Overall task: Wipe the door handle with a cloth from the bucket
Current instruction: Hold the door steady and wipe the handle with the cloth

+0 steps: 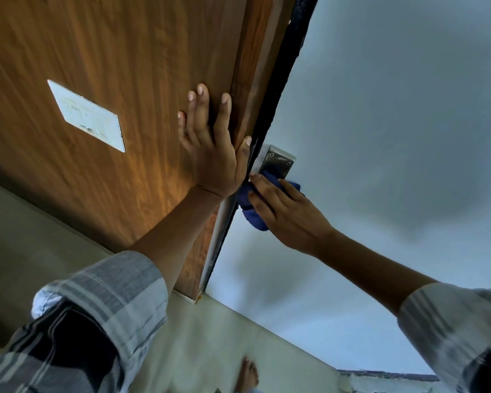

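Near the middle of the frame, we press the soft, light blue cloth (253, 207) on the hard metal door handle plate (278, 163) with our right hand (289, 219), fingers flat on it, while our left hand (213, 148), fingers wide, steadies the wooden door (111, 66).

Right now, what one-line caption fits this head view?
Left hand braces the wooden door while the right hand presses a blue cloth below the metal plate.
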